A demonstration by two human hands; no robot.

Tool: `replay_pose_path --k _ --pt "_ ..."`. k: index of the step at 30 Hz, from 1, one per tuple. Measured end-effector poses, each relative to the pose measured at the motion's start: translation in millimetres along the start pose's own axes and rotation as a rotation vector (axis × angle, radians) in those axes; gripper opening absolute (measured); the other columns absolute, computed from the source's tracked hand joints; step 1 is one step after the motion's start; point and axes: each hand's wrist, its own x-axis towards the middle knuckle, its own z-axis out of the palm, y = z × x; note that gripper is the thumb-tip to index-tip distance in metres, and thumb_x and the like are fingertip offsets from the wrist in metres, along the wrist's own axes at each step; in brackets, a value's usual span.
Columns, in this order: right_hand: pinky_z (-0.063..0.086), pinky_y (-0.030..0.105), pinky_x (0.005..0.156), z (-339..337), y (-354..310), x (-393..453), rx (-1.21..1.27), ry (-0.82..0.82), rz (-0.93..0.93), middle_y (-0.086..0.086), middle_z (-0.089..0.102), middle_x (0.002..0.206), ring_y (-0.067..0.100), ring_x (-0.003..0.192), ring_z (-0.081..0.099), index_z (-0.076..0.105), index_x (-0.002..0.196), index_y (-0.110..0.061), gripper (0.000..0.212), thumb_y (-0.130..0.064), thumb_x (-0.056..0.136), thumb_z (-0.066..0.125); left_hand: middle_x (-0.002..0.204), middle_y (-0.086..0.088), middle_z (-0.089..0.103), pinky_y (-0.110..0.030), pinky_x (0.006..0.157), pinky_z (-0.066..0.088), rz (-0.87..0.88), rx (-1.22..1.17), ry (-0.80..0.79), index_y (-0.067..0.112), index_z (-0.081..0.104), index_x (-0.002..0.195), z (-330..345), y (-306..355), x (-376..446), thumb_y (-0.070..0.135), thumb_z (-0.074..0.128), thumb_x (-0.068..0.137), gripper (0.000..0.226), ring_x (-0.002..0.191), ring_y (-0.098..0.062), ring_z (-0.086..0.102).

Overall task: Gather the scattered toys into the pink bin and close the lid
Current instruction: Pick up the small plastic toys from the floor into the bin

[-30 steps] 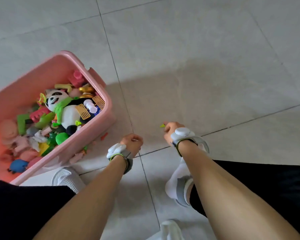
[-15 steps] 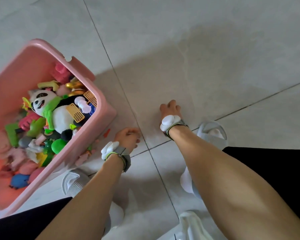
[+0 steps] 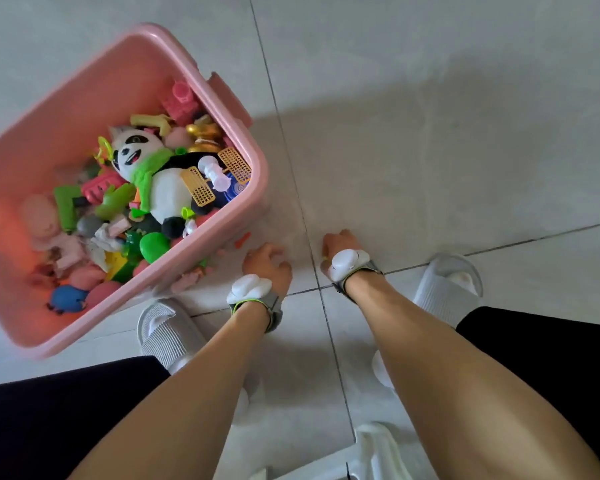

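Both hands are down on the floor beside the bin (image 3: 257, 161), hunting strays. The left hand (image 3: 265, 266) curls near an orange bit (image 3: 242, 239); the right hand (image 3: 338, 244) curls too, and I cannot tell what either holds.

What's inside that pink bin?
The pink bin holds a heap of toys: a stuffed panda with a green scarf on top, a green ball, a blue toy. Anything beneath the heap is covered.
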Motion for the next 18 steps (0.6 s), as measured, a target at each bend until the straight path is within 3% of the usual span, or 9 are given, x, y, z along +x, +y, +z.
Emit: replay_pose_path --k 2,5,8,11,15,18 --pt "0.040 0.027 0.093 0.0 -10.0 -1.1 -0.002 -0.018 -0.031 0.007 0.048 0.135 0.025 0.126 0.047 0.054 0.129 -0.013 0.034 -0.015 0.095 0.049 0.148 -0.005 0.035 -0.026 0.104 0.030 0.105 0.224 0.086 0.019 0.050 0.131 -5.7 -12.9 3.0 0.020 0.057 0.089 0.042 0.136 -0.024 0.031" --pt "0.041 0.026 0.094 -6.1 -25.4 -1.2 0.064 0.002 -0.056 0.003 0.052 0.133 0.023 0.125 0.048 0.057 0.125 -0.017 0.034 -0.015 0.092 0.049 0.156 -0.006 0.022 -0.037 0.118 0.016 0.147 0.424 0.151 0.017 0.030 0.147 -9.3 -26.0 11.1 0.024 0.055 0.088 0.065 0.145 -0.028 0.013" --pt "0.043 0.025 0.089 -14.5 -41.3 -5.0 0.032 0.014 -0.077 0.003 0.056 0.130 0.024 0.121 0.052 0.060 0.122 -0.017 0.033 -0.014 0.090 0.051 0.156 -0.003 0.019 -0.047 0.119 0.012 0.067 0.476 0.172 0.027 0.021 0.151 -7.5 -39.9 19.4 0.025 0.056 0.084 0.076 0.146 -0.032 0.012" --pt "0.041 0.023 0.080 -18.8 -50.5 -5.1 0.007 0.020 -0.091 0.003 0.059 0.128 0.025 0.117 0.057 0.061 0.122 -0.017 0.034 -0.011 0.089 0.052 0.160 0.000 0.012 -0.044 0.120 0.013 0.085 0.406 0.170 0.029 0.014 0.154 -3.7 -48.2 20.6 0.014 0.052 0.085 0.080 0.147 -0.029 0.010" --pt "0.040 0.022 0.080 -17.5 -56.2 -3.6 0.000 -0.019 -0.082 0.002 0.061 0.125 0.024 0.114 0.059 0.062 0.120 -0.018 0.033 -0.014 0.089 0.054 0.157 -0.003 0.024 -0.031 0.119 0.018 0.160 0.348 0.121 0.023 0.024 0.152 -1.0 -47.6 32.0 0.007 0.048 0.088 0.071 0.145 -0.025 0.017" --pt "0.042 0.022 0.079 -13.7 -56.5 -1.7 0.011 -0.041 -0.065 0.002 0.063 0.122 0.025 0.110 0.060 0.065 0.114 -0.019 0.031 -0.011 0.086 0.056 0.153 -0.005 0.032 -0.034 0.115 0.027 0.193 0.409 0.055 0.017 0.032 0.149 -0.2 -36.4 41.5 0.011 0.046 0.093 0.058 0.141 -0.024 0.025"
